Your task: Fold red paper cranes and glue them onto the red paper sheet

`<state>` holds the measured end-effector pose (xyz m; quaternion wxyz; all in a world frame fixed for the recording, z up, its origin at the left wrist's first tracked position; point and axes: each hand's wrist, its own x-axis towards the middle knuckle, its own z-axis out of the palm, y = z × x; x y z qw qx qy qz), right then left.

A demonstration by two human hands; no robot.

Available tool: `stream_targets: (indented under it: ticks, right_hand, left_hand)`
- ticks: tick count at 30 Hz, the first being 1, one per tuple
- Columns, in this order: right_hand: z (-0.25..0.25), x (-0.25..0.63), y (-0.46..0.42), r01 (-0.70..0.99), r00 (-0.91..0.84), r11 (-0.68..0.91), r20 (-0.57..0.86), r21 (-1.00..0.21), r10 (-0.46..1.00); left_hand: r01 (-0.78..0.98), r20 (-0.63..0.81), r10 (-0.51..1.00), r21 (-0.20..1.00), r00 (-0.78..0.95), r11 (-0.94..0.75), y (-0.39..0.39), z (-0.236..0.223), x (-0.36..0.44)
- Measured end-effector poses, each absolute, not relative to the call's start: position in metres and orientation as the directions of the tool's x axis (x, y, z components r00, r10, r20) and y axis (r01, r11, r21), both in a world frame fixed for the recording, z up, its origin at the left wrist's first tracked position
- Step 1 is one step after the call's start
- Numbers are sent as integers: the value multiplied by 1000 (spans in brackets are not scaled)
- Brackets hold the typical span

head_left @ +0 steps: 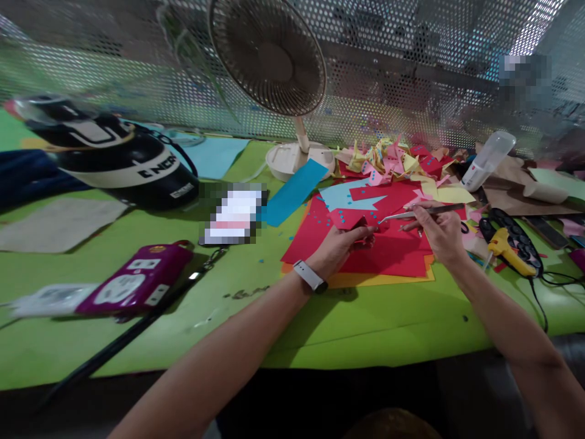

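Observation:
In my left hand (342, 247), fingers closed, is a small red paper piece (345, 219) with blue dots along it. My right hand (436, 231) pinches a pair of metal tweezers (411, 213), whose tips point left and lie close to the red piece. A tiny blue bit seems to be at the tips, too small to be sure. Beneath both hands lie red paper sheets (388, 262) over an orange sheet (356, 280). Loose blue dots and a light blue paper scrap (351, 196) lie on the red, past my left hand.
Behind the sheets is a heap of folded paper pieces (393, 158). A fan (274, 61), a blue strip (297, 192), a phone (235, 213), a large bottle (123, 158) and a purple power bank-like box (137, 277) stand leftward. A yellow glue gun (509, 250) lies right.

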<state>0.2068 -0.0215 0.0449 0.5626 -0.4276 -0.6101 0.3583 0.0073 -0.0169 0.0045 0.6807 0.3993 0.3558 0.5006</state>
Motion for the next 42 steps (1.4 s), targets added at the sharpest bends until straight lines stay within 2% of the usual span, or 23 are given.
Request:
stream_targets:
  ticks: [15, 42]
  right_hand:
    - [44, 204, -24, 129, 30, 356, 363, -925, 931]
    - [44, 200, -28, 147, 34, 361, 370, -921, 929]
  left_hand:
    - [-301, 20, 982, 953, 188, 38, -18, 2, 9]
    - [-286, 24, 985, 958, 172, 26, -21, 3, 12]
